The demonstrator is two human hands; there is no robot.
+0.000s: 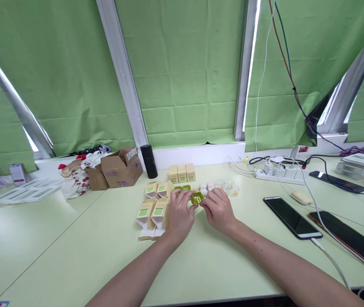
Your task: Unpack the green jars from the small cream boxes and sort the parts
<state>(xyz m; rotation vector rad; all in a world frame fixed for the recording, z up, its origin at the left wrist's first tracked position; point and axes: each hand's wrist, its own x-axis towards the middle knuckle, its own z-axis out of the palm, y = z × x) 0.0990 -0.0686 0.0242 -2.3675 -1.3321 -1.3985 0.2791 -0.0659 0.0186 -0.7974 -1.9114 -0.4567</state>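
My left hand (pixel 180 213) and my right hand (pixel 218 209) meet over the pale green table (pixel 73 251), both pinching a small green round case (pixel 197 198) between their fingertips. Just left of my left hand lie several open tan cartons with green labels (pixel 152 212). Three closed tan cartons (pixel 182 172) stand in a row behind. More green cases (pixel 182 187) and several small clear and white pieces (pixel 222 186) lie just beyond my fingers.
A black cylinder (pixel 149 161) and a brown cardboard box (pixel 122 167) stand at the back left, beside a printed bag (pixel 75 177). A power strip with chargers (pixel 279 173), cables and three dark phones (pixel 292 217) occupy the right side. Green blinds cover the windows.
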